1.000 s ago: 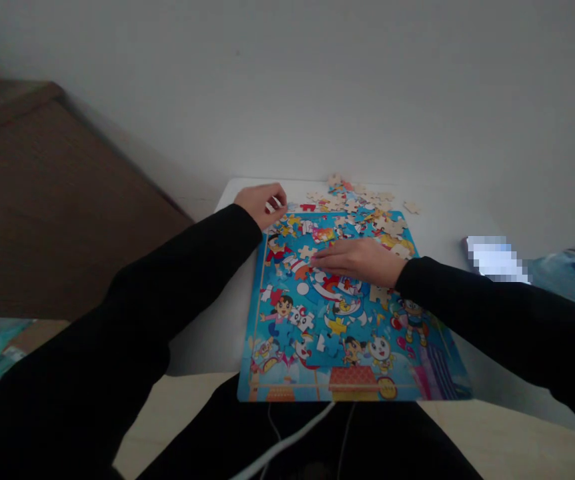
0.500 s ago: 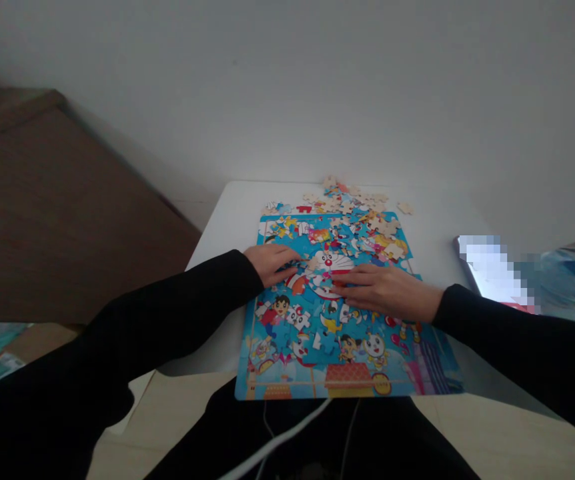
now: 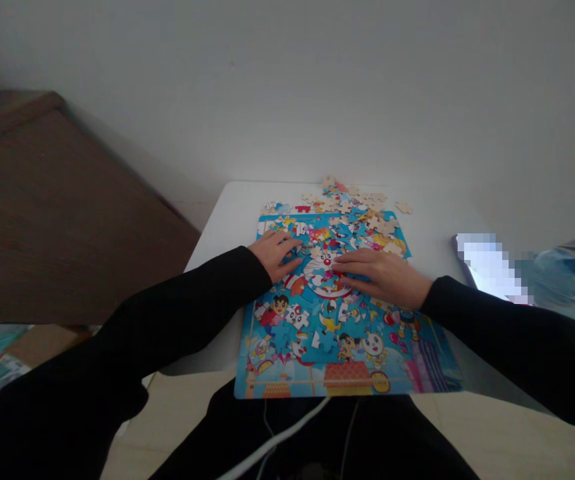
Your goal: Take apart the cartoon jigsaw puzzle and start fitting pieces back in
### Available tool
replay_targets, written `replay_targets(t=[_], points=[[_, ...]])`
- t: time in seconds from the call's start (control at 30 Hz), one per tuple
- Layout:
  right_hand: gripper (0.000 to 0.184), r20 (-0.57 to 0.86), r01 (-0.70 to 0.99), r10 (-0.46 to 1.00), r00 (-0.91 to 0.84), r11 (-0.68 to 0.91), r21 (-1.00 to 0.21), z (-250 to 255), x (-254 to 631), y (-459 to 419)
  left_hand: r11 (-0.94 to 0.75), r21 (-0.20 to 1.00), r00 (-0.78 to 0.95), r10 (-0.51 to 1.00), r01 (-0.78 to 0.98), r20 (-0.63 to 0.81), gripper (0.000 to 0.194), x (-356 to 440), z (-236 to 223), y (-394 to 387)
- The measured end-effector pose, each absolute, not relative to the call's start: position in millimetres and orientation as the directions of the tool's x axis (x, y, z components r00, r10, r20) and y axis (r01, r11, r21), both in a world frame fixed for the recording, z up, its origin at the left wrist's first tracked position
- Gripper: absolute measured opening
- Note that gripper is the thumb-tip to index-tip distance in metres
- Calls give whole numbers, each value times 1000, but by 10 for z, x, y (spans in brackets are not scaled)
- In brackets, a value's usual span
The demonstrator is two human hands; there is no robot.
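A jigsaw puzzle board (image 3: 287, 383) with a blue cartoon picture lies on the white table. My left hand (image 3: 276, 255) rests over its left half, fingers spread and thumb apart, and nothing shows in it. From the right, my right hand (image 3: 382, 275) reaches over the middle, its fingers stretched out and the fingertips on or just above the white cat face (image 3: 326, 262). Whether a small piece lies under those fingertips is hidden. Loose puzzle pieces (image 3: 340, 227) cover the board's upper part, some picture side up and others showing bare wood.
More pieces spill past the board's far edge, with a single piece (image 3: 404, 208) off to the right. A phone (image 3: 492, 270) lies on the right, near clear plastic packaging (image 3: 567, 280). Brown furniture (image 3: 67, 220) stands left, and a white cable (image 3: 287, 433) crosses my lap.
My left hand has moved slightly up the board and its fingers have spread wider. My right hand has shifted a little up and left, its fingertips now beside the cat face.
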State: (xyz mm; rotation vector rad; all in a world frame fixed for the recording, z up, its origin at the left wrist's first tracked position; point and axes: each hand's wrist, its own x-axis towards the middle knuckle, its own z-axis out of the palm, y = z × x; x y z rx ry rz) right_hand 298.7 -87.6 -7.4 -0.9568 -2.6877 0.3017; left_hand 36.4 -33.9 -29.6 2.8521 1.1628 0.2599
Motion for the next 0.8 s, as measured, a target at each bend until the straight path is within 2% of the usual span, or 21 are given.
replay_targets(t=[0.13,0.23,0.3,0.37,0.43,0.53,0.63,0.7,0.8], points=[[33,178,633,673,-718,737,-236,10,3120,-942,-667,259,647,744,699,168,45,156,-250,-525],[42,168,700,735,-657,677,-227,-18,3320,-1020,-511,445,507,851,736,139,57,-16,-206,-790],[52,149,761,811,-565,582,-286,-69,3488,-1120,-357,628,415,908,692,58,67,-128,-173,-1028],[60,97,821,903,-419,423,-385,-123,3648,-1270,-98,810,276,958,578,-81,70,-224,-137,-1274],[64,20,837,968,-251,228,-497,-160,3758,-1455,151,898,163,958,414,-236,73,-276,-90,-1478],[64,-118,761,989,-91,-7,-649,-187,3789,-1718,422,881,51,896,215,-441,91,-218,18,-1633],[65,-168,665,985,-40,-99,-740,-213,3697,-1850,586,809,-67,810,50,-583,99,-21,152,-1613],[68,-151,613,988,-18,-108,-782,-223,3617,-1846,635,772,-158,761,-25,-630,90,112,211,-1537],[68,-179,505,984,-6,-152,-850,-181,3503,-1746,689,719,-291,673,-86,-680,66,200,215,-1384]])
